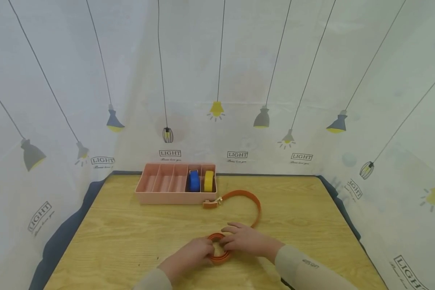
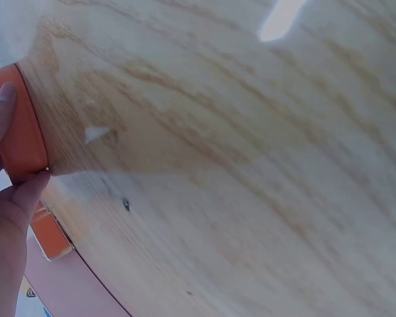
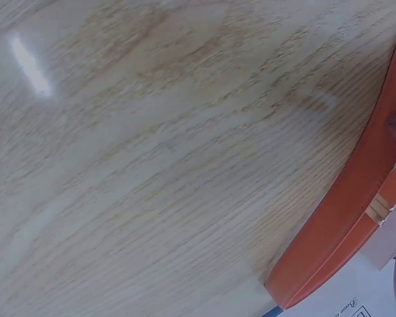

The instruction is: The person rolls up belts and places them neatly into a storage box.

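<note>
An orange belt (image 1: 258, 207) lies on the table, its near end wound into a round coil standing on edge. From the coil the strap curves away to the right and back to a gold-coloured buckle (image 1: 219, 200) beside the pink box. My left hand (image 1: 193, 255) grips the coil's left side, thumb and finger pinching the band (image 2: 26, 145) in the left wrist view. My right hand (image 1: 248, 241) holds the coil's right side, some fingers inside the ring. In the right wrist view the strap (image 3: 343, 218) runs out from a fingertip, most of that hand being out of frame.
A pink divided box (image 1: 175, 198) stands at the back of the wooden table (image 1: 297, 241). Two of its compartments hold a blue rolled item (image 1: 194, 181) and a yellow rolled item (image 1: 208, 181). A white curtain (image 1: 203, 48) with printed lamps surrounds the table.
</note>
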Demonstrator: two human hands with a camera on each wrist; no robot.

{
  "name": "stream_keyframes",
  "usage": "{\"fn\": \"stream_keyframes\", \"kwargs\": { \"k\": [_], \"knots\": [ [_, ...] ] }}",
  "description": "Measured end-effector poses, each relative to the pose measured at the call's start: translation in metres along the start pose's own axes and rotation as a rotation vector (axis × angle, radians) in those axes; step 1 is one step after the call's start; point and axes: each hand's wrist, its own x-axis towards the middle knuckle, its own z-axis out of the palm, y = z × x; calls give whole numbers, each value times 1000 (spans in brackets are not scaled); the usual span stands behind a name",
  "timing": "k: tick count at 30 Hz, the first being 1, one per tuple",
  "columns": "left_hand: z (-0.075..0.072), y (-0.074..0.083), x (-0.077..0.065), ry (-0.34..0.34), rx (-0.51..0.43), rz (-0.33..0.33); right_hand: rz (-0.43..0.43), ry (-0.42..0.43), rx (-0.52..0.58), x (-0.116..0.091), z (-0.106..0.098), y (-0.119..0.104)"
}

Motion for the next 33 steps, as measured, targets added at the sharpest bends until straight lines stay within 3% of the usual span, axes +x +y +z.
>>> {"fn": "stream_keyframes", "kwargs": {
  "k": [3,10,16,24,28,33],
  "knots": [
    [1,-2,0,7,9,30,-19,30,-66,3,-2,-1],
    [0,-9,3,73,244,85,8,53,-117,8,-3,-2],
    [-1,-9,7,102,231,72,23,54,-130,10,-5,-3],
    [4,0,18,217,228,53,67,160,-192,19,0,-7],
    [5,4,23,247,308,44,77,199,-182,22,1,-8],
    [7,6,24,232,442,60,83,205,-155,21,3,-8]
  ]
}}
